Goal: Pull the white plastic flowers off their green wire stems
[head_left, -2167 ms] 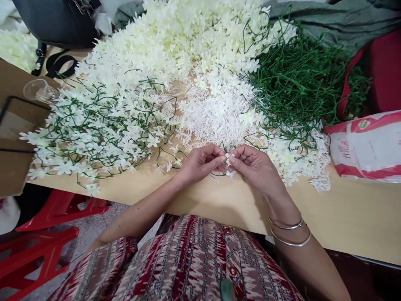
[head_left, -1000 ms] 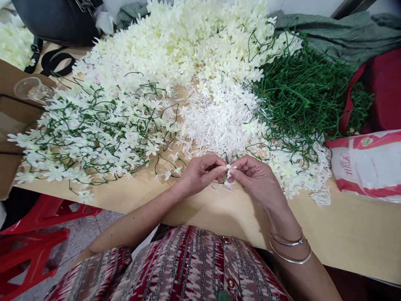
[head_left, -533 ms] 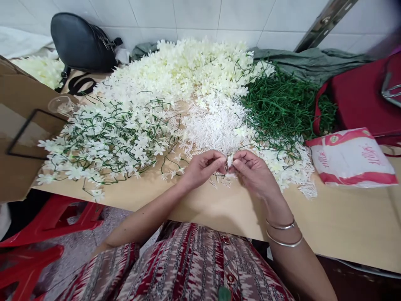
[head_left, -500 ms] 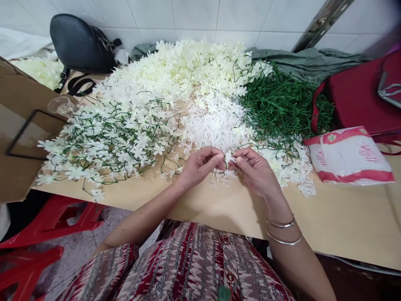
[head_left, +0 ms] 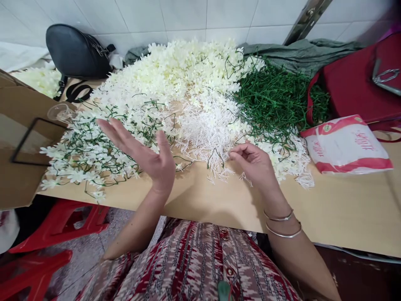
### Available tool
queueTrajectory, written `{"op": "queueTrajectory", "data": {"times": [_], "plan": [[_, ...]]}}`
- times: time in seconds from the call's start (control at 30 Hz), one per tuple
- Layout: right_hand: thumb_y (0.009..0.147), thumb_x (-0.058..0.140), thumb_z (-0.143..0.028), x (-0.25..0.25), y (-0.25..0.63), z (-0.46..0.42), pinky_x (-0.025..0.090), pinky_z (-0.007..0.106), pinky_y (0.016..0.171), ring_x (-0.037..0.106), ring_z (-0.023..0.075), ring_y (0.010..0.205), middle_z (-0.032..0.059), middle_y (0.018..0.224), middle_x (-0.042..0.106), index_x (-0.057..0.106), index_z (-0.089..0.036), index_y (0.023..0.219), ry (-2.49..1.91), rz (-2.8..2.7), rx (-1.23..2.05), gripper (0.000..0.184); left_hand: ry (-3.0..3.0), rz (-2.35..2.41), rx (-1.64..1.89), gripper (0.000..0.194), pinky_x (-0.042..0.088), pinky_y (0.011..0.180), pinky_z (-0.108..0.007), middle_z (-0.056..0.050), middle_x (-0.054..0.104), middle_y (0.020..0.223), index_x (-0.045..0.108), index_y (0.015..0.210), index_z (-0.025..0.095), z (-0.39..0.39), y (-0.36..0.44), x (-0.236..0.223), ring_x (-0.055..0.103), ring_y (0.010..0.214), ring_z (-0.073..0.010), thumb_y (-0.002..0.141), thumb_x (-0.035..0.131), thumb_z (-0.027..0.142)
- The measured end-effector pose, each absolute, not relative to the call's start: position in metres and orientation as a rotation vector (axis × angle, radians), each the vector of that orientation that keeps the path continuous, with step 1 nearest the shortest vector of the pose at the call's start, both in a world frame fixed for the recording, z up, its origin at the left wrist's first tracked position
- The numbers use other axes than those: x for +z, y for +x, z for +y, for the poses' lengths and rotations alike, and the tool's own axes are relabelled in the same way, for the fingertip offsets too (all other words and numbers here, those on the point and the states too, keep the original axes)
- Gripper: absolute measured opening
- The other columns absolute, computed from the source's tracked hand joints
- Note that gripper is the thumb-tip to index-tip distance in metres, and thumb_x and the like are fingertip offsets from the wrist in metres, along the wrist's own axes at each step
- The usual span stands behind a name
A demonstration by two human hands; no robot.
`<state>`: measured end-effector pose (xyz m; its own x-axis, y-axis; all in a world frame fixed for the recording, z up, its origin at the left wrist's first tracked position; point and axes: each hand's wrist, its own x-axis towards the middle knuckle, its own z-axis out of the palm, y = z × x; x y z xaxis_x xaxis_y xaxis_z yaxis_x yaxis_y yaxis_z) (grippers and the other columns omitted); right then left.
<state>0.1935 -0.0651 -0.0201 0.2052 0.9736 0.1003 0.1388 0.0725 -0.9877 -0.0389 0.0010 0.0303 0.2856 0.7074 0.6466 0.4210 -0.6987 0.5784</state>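
Observation:
My left hand point(head_left: 150, 161) is open, its fingers spread. It is raised over the right part of a heap of white artificial flowers on green stems point(head_left: 103, 146). My right hand point(head_left: 252, 161) is closed, thumb and index finger pinched together beside a pile of thin white sticks point(head_left: 206, 125). Whatever is in the pinch is too small or hidden to make out. Just left of those fingertips, a bent green stem point(head_left: 215, 151) lies over the sticks. Loose cream flower heads point(head_left: 184, 62) are heaped behind, with a mass of green plastic stems point(head_left: 275, 96) at the right.
A cardboard box point(head_left: 21, 175) borders the left side, with a black bag point(head_left: 78, 50) behind it. On the right are a red and white plastic packet point(head_left: 347, 144) and a dark red bag point(head_left: 354, 79). Red stools point(head_left: 62, 225) stand below the table's point(head_left: 338, 209) left front edge.
My hands have parted. The left swung out leftward and opened, while the right stayed near its place. The white flower that was between my fingers no longer shows there.

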Motion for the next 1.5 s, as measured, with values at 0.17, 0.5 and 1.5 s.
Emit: {"op": "queueTrajectory", "data": {"times": [0.17, 0.5, 1.5], "plan": [[0.085, 0.075, -0.027, -0.025, 0.186, -0.067, 0.049, 0.035, 0.070, 0.057, 0.0180, 0.074, 0.0037, 0.088, 0.062, 0.068, -0.021, 0.081, -1.549, -1.548, 0.680, 0.010, 2.533, 0.981, 1.121, 0.047, 0.029, 0.132, -0.053, -0.008, 0.054, 0.158, 0.052, 0.149, 0.029, -0.017, -0.011, 0.005, 0.043, 0.154, -0.0252, 0.103, 0.060, 0.029], [0.091, 0.067, -0.024, -0.006, 0.188, -0.068, 0.049, 0.033, 0.076, 0.060, 0.0179, 0.080, 0.0014, 0.083, 0.067, 0.066, -0.023, 0.081, -1.310, -1.468, 0.692, 0.010, 2.699, 0.862, 1.071, 0.020, 0.041, 0.123, -0.046, -0.003, 0.080, 0.108, 0.069, 0.120, 0.023, -0.021, 0.002, -0.020, 0.075, 0.104, -0.0159, 0.103, 0.059, 0.019], [0.081, 0.080, -0.024, 0.000, 0.204, -0.076, 0.051, 0.034, 0.071, 0.062, 0.0169, 0.074, -0.0014, 0.078, 0.071, 0.079, -0.030, 0.085, -1.312, -1.246, 0.930, 0.007, 1.657, 0.960, 0.976, 0.029, 0.032, 0.055, -0.025, 0.006, 0.044, 0.063, 0.071, 0.106, 0.021, -0.043, 0.011, -0.022, 0.039, 0.056, -0.0104, 0.103, 0.056, 0.046]]}}
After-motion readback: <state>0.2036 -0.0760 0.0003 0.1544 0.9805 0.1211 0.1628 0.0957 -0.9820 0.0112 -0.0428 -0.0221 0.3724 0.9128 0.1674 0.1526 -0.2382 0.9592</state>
